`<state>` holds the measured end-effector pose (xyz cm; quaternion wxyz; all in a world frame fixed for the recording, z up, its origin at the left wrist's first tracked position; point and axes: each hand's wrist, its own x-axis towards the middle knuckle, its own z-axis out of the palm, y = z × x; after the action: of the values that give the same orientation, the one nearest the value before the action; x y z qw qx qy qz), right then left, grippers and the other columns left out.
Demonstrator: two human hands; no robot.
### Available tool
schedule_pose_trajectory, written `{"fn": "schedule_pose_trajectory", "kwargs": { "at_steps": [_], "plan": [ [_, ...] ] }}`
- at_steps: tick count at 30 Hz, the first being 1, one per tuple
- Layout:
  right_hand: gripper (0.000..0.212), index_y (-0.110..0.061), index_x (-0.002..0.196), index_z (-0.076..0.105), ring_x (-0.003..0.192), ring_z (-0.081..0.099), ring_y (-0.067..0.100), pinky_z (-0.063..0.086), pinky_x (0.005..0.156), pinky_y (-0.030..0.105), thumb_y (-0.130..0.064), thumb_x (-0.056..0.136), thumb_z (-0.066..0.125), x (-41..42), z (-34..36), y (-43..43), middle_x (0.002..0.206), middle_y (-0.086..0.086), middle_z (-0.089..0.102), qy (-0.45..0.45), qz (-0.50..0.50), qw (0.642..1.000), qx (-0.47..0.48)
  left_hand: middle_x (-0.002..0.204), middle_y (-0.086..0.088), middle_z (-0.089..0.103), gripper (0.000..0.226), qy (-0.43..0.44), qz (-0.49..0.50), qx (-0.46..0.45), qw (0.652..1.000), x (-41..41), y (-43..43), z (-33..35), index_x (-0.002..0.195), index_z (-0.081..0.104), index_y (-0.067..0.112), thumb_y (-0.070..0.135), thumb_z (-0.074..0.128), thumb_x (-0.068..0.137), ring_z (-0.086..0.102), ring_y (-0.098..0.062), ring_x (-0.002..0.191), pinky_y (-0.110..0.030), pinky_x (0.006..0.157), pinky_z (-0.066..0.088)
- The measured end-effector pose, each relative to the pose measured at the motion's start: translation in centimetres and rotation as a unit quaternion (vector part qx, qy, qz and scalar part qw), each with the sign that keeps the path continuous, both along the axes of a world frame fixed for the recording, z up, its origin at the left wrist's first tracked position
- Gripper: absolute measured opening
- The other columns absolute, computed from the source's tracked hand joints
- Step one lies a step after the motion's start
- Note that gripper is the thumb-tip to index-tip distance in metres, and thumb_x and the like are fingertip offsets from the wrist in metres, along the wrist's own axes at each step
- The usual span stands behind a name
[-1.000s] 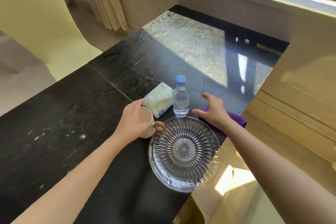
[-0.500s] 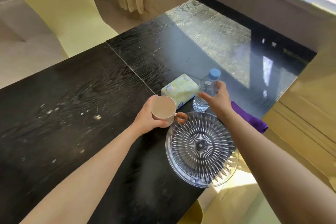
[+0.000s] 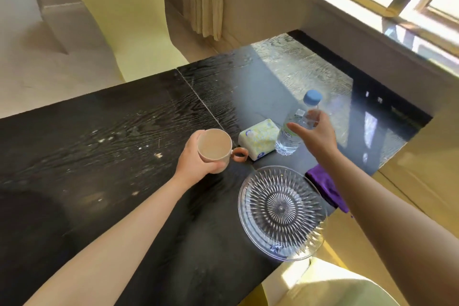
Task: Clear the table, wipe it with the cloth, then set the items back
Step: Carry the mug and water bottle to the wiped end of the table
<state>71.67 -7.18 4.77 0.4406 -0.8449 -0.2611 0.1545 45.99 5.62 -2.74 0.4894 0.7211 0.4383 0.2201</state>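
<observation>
Clearing stage: cup lifted, bottle being taken, cloth unused.

Cup (image 3: 214,148) is in left hand (image 3: 198,159), fingers wrapped round its wall, held just above table (image 3: 99,156); looks empty, so spill risk low, but grip is on the body, not the handle, so a slip is possible. Bottle (image 3: 295,129) stands beside tissue pack (image 3: 259,138), tilted; right hand (image 3: 315,134) has fingers curled round its upper part, grip appears closed but partial. A high hold could tip it onto the pack. Glass plate (image 3: 282,213) overhangs table edge near right forearm; a brush w/ the arm could knock it off. Purple cloth (image 3: 325,186) lies by the plate. Vs 0.5 s ago: cup raised & moved left, away from plate; right hand now grips bottle more fully.
</observation>
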Motion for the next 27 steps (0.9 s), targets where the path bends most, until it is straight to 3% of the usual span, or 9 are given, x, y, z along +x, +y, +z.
{"fn": "schedule_pose_trajectory", "kwargs": {
  "at_steps": [7,10,15,20,24,27],
  "plan": [
    [0.063,-0.010,0.118,0.049,0.104,0.055,0.018,0.045,0.094,0.038,-0.032,0.068,0.080,-4.3,3.8,2.4,0.119,0.006,0.059,-0.009,0.077,0.997,0.002,0.121,0.011,0.046,0.089,-0.029,0.061,0.010,0.998,-4.6,-0.8,4.0,0.126,0.037,0.035,0.035,0.087,0.052,0.046,-0.012,0.111,-0.032,0.090,0.042],
    [0.060,-0.013,0.114,0.048,0.103,0.058,0.023,0.049,0.092,0.043,-0.033,0.067,0.080,-8.0,4.6,2.9,0.115,0.006,0.059,0.016,0.136,0.991,0.006,0.127,0.008,0.046,0.093,-0.019,0.107,0.025,0.994,-8.4,-2.1,5.2,0.131,0.035,0.032,0.033,0.087,0.054,0.045,-0.013,0.115,-0.035,0.095,0.043],
    [0.052,-0.018,0.107,0.049,0.089,0.056,0.015,0.042,0.070,0.026,-0.033,0.067,0.079,-14.0,5.5,2.2,0.101,-0.003,0.058,0.016,0.207,0.978,0.017,0.129,0.006,0.046,0.094,-0.007,0.162,0.038,0.986,-14.0,-5.4,7.4,0.133,0.034,0.031,0.032,0.088,0.055,0.045,-0.013,0.116,-0.037,0.096,0.044],
    [0.046,-0.021,0.102,0.047,0.076,0.053,0.002,0.041,0.068,0.024,-0.031,0.069,0.078,-20.8,6.5,2.2,0.087,-0.012,0.055,0.033,0.277,0.960,0.010,0.128,0.005,0.048,0.092,0.012,0.219,0.055,0.974,-20.4,-8.0,8.8,0.133,0.035,0.030,0.031,0.088,0.057,0.047,-0.013,0.115,-0.036,0.096,0.045],
    [0.051,-0.019,0.109,0.049,0.084,0.055,0.010,0.042,0.068,0.025,-0.031,0.069,0.078,-26.2,7.2,3.1,0.094,-0.007,0.056,0.032,0.327,0.945,0.001,0.121,0.011,0.047,0.089,0.017,0.260,0.066,0.963,-25.4,-9.6,9.3,0.131,0.037,0.031,0.032,0.087,0.057,0.047,-0.010,0.110,-0.028,0.090,0.044],
    [0.054,-0.017,0.112,0.049,0.078,0.054,0.005,0.042,0.065,0.022,-0.030,0.069,0.079,-31.1,7.4,4.3,0.088,-0.010,0.055,0.027,0.367,0.930,0.000,0.116,0.015,0.045,0.087,0.028,0.301,0.072,0.950,-30.3,-10.5,9.2,0.129,0.037,0.033,0.035,0.087,0.058,0.048,-0.009,0.106,-0.022,0.083,0.042]
  ]
}}
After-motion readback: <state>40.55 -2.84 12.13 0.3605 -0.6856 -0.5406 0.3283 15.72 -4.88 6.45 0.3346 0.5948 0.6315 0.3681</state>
